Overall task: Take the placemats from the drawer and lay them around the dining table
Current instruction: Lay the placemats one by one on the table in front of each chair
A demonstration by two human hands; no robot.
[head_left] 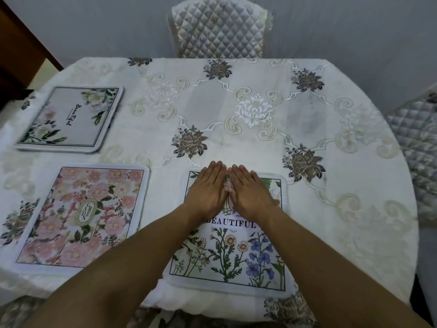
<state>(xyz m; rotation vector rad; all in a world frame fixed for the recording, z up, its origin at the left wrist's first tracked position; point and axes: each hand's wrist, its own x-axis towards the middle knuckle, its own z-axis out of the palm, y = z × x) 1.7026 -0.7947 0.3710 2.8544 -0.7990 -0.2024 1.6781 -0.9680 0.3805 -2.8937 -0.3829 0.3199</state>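
Observation:
Three placemats lie on the dining table [319, 185]. Right in front of me is the wildflower placemat [227, 256], printed "BEAUTIFUL". My left hand [207, 191] and my right hand [250, 191] rest flat on its far half, side by side, palms down, fingers together and stretched out, holding nothing. The fingertips reach the mat's far edge. A pink rose placemat [80, 216] lies to the left at the near edge. A white-flower placemat [71, 119] lies at the far left, turned sideways.
An embroidered white tablecloth [255, 110] covers the table. One quilted chair [218, 27] stands at the far side and another quilted chair [418, 147] at the right. Dark wooden furniture [16, 48] is at the upper left.

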